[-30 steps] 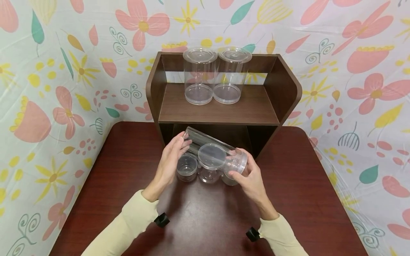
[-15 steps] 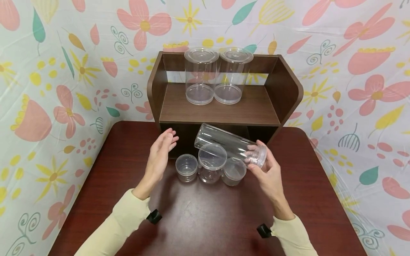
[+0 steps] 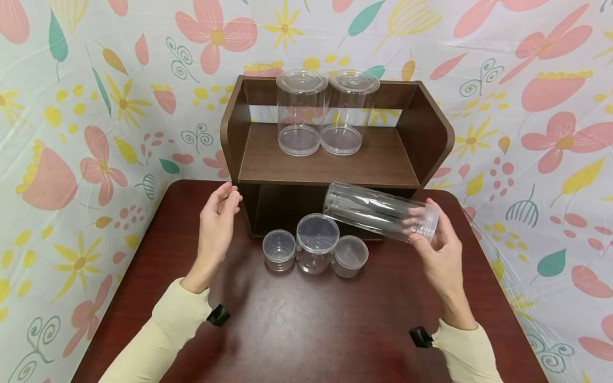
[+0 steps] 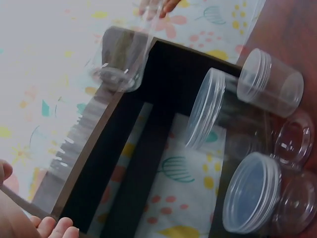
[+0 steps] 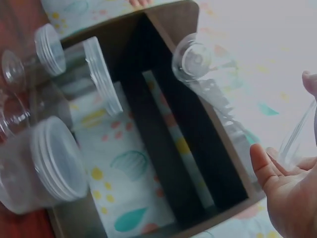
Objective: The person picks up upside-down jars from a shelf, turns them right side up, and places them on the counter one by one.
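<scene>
My right hand (image 3: 442,260) grips a tall clear plastic jar (image 3: 369,210) round its lidded end. The jar is tilted almost flat, its other end pointing left in front of the shelf's lower opening. In the right wrist view that far end of the jar (image 5: 194,60) shows past the fingers. My left hand (image 3: 214,231) is raised by the shelf's left front corner, fingers loosely bent and holding nothing. Three shorter clear lidded jars stand in a row on the table: a small one (image 3: 279,255), a larger one (image 3: 313,260) in the middle, and another small one (image 3: 348,259).
A dark brown two-level shelf (image 3: 330,169) stands at the back of the reddish-brown table (image 3: 306,330). On its upper level two tall clear lidded jars (image 3: 299,119) stand side by side. A flower-patterned cloth (image 3: 115,85) hangs behind and at both sides.
My right hand has carried the tall jar to the right, clear of the row of short jars. My left hand has left the jar's far end and moved left.
</scene>
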`<action>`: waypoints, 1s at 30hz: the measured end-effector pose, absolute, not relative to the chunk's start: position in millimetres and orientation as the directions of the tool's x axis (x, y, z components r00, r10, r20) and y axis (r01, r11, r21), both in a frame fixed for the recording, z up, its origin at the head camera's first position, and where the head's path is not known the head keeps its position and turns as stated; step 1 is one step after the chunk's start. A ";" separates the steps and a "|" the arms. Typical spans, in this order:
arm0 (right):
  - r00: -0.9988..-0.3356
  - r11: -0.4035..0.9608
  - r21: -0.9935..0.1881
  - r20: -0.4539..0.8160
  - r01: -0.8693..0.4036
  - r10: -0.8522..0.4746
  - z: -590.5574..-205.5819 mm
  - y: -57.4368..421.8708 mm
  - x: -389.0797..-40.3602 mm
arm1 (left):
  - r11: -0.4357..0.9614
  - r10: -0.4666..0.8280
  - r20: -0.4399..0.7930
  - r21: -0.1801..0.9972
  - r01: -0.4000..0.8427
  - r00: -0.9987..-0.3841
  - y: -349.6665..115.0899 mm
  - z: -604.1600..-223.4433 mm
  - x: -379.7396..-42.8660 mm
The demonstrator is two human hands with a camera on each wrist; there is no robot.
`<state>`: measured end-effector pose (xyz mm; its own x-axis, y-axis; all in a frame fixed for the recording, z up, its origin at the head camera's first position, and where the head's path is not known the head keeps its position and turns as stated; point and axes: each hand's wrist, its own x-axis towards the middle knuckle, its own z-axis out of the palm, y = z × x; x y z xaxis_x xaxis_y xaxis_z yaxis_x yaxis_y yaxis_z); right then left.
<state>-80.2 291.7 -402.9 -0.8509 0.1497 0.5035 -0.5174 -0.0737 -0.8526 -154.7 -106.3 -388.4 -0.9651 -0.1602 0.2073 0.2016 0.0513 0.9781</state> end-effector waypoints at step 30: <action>-0.802 0.284 -0.824 0.555 -0.491 0.223 -348.2 355.8 -61.9 | 0.252 -0.150 0.304 0.932 0.261 -0.941 -115.4 -393.3 -209.7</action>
<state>-61.9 355.8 -348.2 -0.8015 0.2233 0.5547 -0.4911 0.2836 -0.8237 -209.7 -115.4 -393.3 -0.9409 -0.1500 0.3038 0.2608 0.2517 0.9320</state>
